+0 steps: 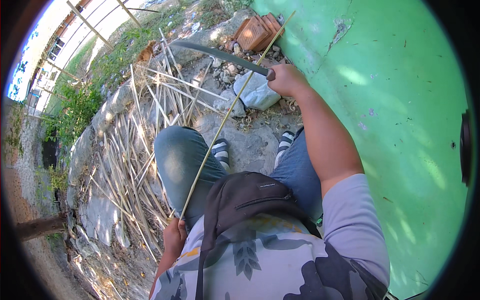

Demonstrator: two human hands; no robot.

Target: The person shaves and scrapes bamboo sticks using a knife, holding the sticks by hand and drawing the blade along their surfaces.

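My left hand (174, 237), low and left beside my thigh, is closed round the lower end of a long, thin bamboo strip (218, 132). The strip slants up and away to the right, its far tip near the green wall. In front of me, my right hand (288, 80) grips the dark handle of a machete (220, 54). Its long curved blade points left. Blade and strip cross a little left of my right hand; whether they touch I cannot tell. My fingers on the strip are partly hidden.
Many loose bamboo strips (131, 165) lie heaped on the rough ground at my left. Ahead are a pale stone block (257, 91), rubble and stacked orange hollow bricks (256, 33). A green wall (400, 125) rises close on my right. Plants (80, 106) grow at far left.
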